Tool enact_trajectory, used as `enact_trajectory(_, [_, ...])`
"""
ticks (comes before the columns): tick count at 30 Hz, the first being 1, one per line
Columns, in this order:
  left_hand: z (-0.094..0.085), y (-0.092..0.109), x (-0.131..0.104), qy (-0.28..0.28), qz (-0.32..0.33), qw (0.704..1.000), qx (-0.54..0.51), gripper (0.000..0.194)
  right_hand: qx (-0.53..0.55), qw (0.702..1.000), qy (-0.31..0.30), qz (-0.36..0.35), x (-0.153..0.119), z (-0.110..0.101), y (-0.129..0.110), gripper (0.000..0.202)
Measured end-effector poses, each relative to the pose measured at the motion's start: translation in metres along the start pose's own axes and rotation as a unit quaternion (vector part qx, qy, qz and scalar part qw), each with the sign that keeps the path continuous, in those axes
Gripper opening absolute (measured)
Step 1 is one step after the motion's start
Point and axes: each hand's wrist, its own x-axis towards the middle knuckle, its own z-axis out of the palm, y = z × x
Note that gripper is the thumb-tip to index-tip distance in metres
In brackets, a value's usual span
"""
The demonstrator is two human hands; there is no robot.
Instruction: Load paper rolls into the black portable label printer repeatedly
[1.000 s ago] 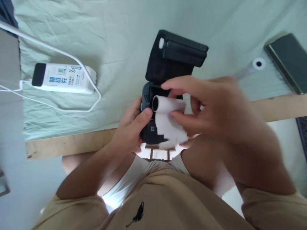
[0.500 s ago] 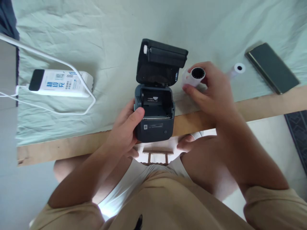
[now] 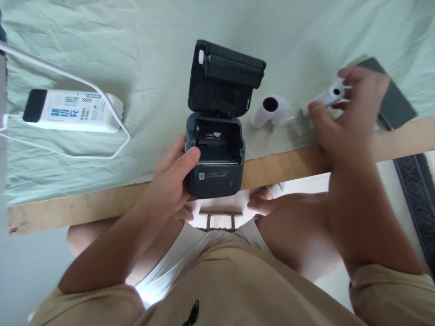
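Observation:
My left hand [image 3: 171, 176] grips the left side of a small dark label printer [image 3: 217, 181], thumb on its front rim. The printer's lid [image 3: 220, 79] stands swung back, and the paper bay inside shows a small white scrap. To its right a larger white paper roll [image 3: 263, 115] stands on the cloth, its loose end curling out to the right. My right hand [image 3: 356, 108] is around a thinner white paper roll [image 3: 328, 97], thumb at its left end and fingers on the far right side. The fingers are slightly blurred.
A dark phone [image 3: 396, 106] lies behind my right hand, partly covered by it. On the left is a white power bank [image 3: 78, 111] with a white cable [image 3: 68, 74] looped over it. Pale green cloth [image 3: 152, 54] covers the table up to its wooden front edge [image 3: 112, 203].
My right hand has let go of the larger roll, leaving it on the cloth, and has moved right to the thinner roll. My left hand still holds the open printer.

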Motion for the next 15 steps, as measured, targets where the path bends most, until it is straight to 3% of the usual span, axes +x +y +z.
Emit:
enact_trajectory(2, [0.000,0.000,0.000,0.000,-0.013,1.000,0.019,0.042,-0.025,0.999,-0.021,0.021,0.000,0.011,0.007,0.059])
enact_trajectory(5, [0.001,0.003,-0.002,-0.006,-0.039,0.998,0.049,0.047,0.073,0.997,-0.033,0.018,-0.004,0.014,0.008,0.061])
enact_trajectory(7, [0.001,0.004,-0.003,-0.009,-0.042,0.998,0.056,0.048,0.129,0.990,-0.060,-0.003,-0.007,0.010,0.004,0.061])
enact_trajectory(10, [0.002,0.004,-0.003,0.000,-0.027,0.998,0.049,0.045,0.085,0.988,-0.114,-0.057,-0.007,0.007,0.001,0.061])
enact_trajectory(13, [0.001,0.003,-0.003,0.008,-0.020,0.999,0.042,0.045,0.048,0.991,-0.097,-0.076,0.001,0.009,0.007,0.064])
enact_trajectory(15, [0.001,0.003,-0.003,0.000,-0.028,0.999,0.023,0.045,0.107,0.990,-0.049,-0.073,0.010,0.008,0.010,0.067])
